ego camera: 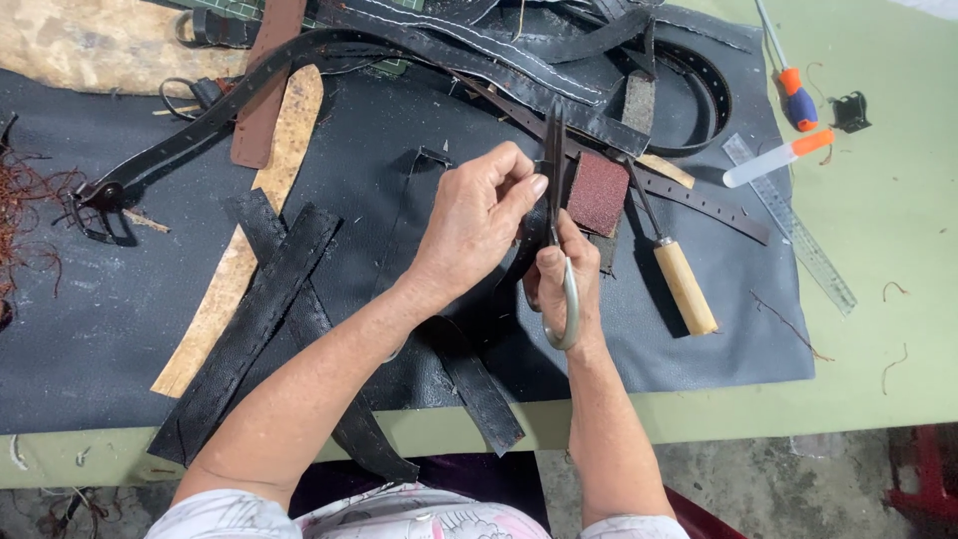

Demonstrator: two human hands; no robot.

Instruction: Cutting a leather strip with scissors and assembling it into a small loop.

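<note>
My right hand (pixel 562 271) grips the metal handles of a pair of scissors (pixel 555 170), whose dark blades point away from me and look nearly closed. My left hand (pixel 477 215) pinches a narrow black leather strip (pixel 519 255) right beside the blades; most of that strip is hidden under my fingers. Both hands hover over a large dark leather sheet (pixel 120 329) spread on the pale green table (pixel 878 329).
Black leather strips (pixel 249 319) and a tan strip (pixel 215 309) lie at left. An awl with a wooden handle (pixel 684 284) and a reddish sandpaper piece (pixel 597 192) sit right of my hands. Belts (pixel 519 60) pile at the back. A ruler (pixel 793 225) and screwdriver (pixel 793 90) lie far right.
</note>
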